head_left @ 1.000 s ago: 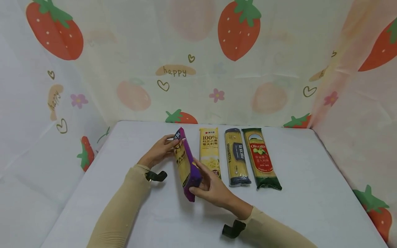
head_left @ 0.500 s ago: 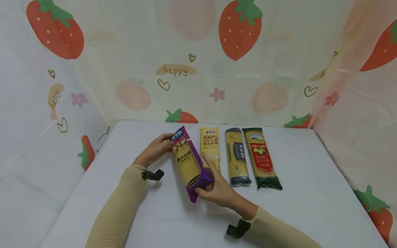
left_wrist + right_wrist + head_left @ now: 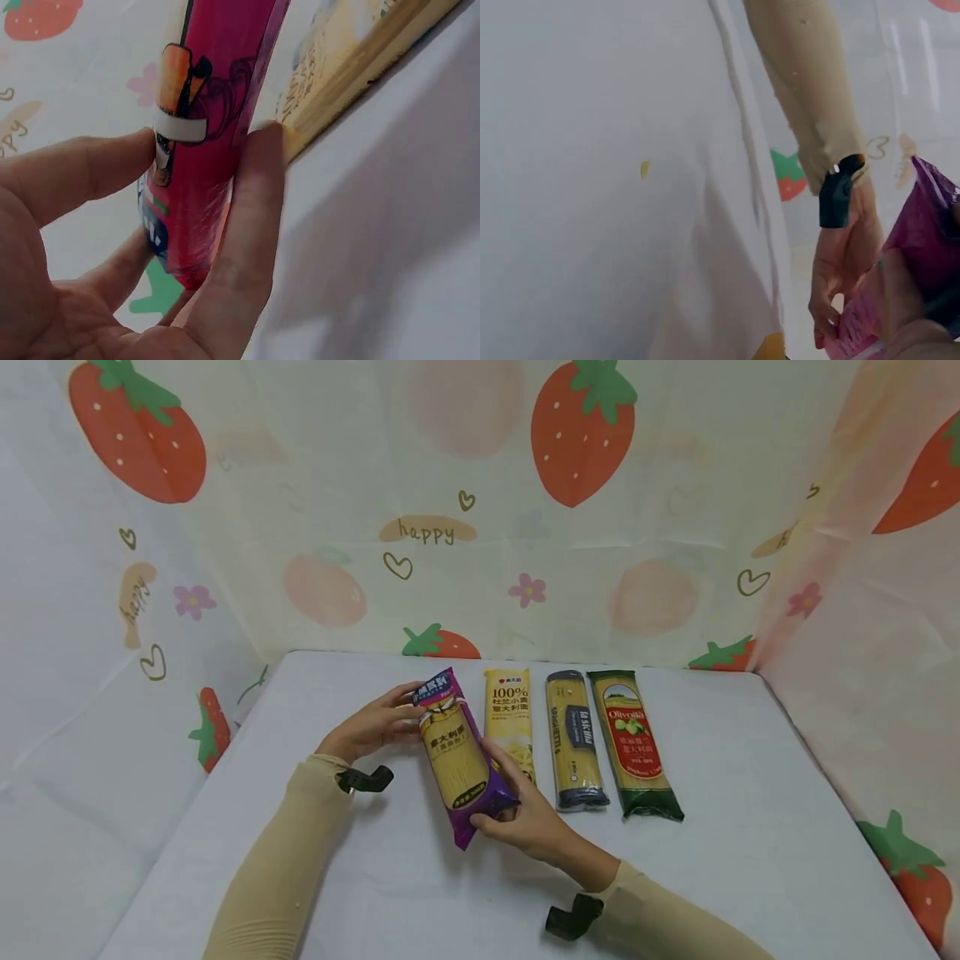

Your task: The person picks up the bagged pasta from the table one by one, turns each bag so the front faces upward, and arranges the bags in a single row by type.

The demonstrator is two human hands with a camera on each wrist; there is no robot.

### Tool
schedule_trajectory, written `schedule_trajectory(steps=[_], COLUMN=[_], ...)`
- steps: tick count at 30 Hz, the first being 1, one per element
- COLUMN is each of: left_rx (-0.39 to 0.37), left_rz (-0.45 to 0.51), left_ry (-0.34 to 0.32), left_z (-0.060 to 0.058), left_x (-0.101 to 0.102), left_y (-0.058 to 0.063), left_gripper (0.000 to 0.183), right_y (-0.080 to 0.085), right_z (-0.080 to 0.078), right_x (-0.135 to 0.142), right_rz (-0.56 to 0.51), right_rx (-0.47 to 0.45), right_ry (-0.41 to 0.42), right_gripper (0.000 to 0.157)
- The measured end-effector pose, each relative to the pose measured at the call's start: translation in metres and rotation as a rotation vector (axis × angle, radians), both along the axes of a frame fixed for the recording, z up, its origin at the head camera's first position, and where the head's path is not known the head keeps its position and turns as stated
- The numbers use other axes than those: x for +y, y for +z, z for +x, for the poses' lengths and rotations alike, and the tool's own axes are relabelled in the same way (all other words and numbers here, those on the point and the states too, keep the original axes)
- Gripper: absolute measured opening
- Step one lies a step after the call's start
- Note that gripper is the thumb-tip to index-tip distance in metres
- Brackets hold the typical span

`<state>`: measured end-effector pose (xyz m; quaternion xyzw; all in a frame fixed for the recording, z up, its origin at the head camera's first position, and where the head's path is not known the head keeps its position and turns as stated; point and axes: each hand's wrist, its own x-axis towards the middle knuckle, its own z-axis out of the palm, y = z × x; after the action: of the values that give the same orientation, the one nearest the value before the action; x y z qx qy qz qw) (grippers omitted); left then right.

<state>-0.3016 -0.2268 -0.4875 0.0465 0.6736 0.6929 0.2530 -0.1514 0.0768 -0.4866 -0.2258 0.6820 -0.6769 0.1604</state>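
Both hands hold a purple pasta packet (image 3: pixel 457 752), its printed front with a see-through window tilted up toward the head camera. At its upper left end, my left hand (image 3: pixel 375 722) grips the edge; in the left wrist view the thumb and fingers lie on opposite sides of the packet (image 3: pixel 214 150). My right hand (image 3: pixel 534 822) grips the lower right end, thumb in front, other fingers partly hidden behind. The right wrist view shows a crinkled purple end of the packet (image 3: pixel 919 240) by the fingers. A yellow pasta packet (image 3: pixel 508 710) lies just beyond, partly covered by the right hand.
To the right on the white table (image 3: pixel 757 860) lie a blue-ended spaghetti packet (image 3: pixel 573 739) and a green-and-red Olivoilà pasta packet (image 3: pixel 633 743), side by side. A strawberry-print cloth (image 3: pixel 330 468) walls the table at the back and both sides.
The purple packet has turned from nearly edge-on to show its front to the head camera. The left hand shifted slightly left, the right hand slightly right. The other packets stay put.
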Motion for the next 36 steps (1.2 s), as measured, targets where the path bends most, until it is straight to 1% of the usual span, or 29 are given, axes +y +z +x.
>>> schedule_trajectory(steps=[5, 8, 12, 14, 17, 19, 23, 25, 30, 33, 36], left_rx=[0.088, 0.130, 0.153, 0.168, 0.183, 0.195, 0.216, 0.216, 0.211, 0.222, 0.239], left_rz=[-0.002, -0.002, -0.019, -0.046, -0.086, -0.108, -0.136, -0.149, -0.201, -0.254, -0.301], left_ry=[0.050, 0.086, 0.167, 0.199, 0.225, 0.225, 0.207, 0.199, 0.178, 0.147, 0.093], left_z=[-0.004, -0.007, -0.012, -0.014, -0.018, -0.020, -0.026, -0.029, -0.036, -0.042, -0.046], left_x=[0.006, 0.010, 0.016, 0.019, 0.023, 0.024, 0.024, 0.023, 0.023, 0.023, 0.023], left_y=[-0.001, -0.001, 0.003, 0.006, 0.009, 0.010, 0.009, 0.008, 0.003, 0.001, 0.000], left_gripper=[0.068, 0.070, 0.073, 0.075, 0.075, 0.075, 0.073, 0.071, 0.068, 0.066, 0.064], right_y=[0.000, 0.000, 0.000, 0.001, 0.002, 0.002, 0.003, 0.004, 0.006, 0.005, 0.003], right_z=[-0.004, -0.006, -0.008, -0.010, -0.013, -0.015, -0.021, -0.024, -0.028, -0.030, -0.031], right_x=[-0.001, -0.002, -0.004, -0.006, -0.010, -0.013, -0.021, -0.025, -0.033, -0.040, -0.046], right_rz=[0.142, 0.179, 0.264, 0.311, 0.375, 0.414, 0.489, 0.517, 0.549, 0.582, 0.607], right_rx=[0.081, 0.088, 0.096, 0.110, 0.112, 0.117, 0.111, 0.104, 0.078, 0.062, 0.036], right_ry=[-0.036, -0.049, -0.108, -0.142, -0.172, -0.182, -0.190, -0.183, -0.149, -0.156, -0.165], right_gripper=[0.109, 0.109, 0.107, 0.105, 0.103, 0.102, 0.099, 0.097, 0.095, 0.095, 0.095])
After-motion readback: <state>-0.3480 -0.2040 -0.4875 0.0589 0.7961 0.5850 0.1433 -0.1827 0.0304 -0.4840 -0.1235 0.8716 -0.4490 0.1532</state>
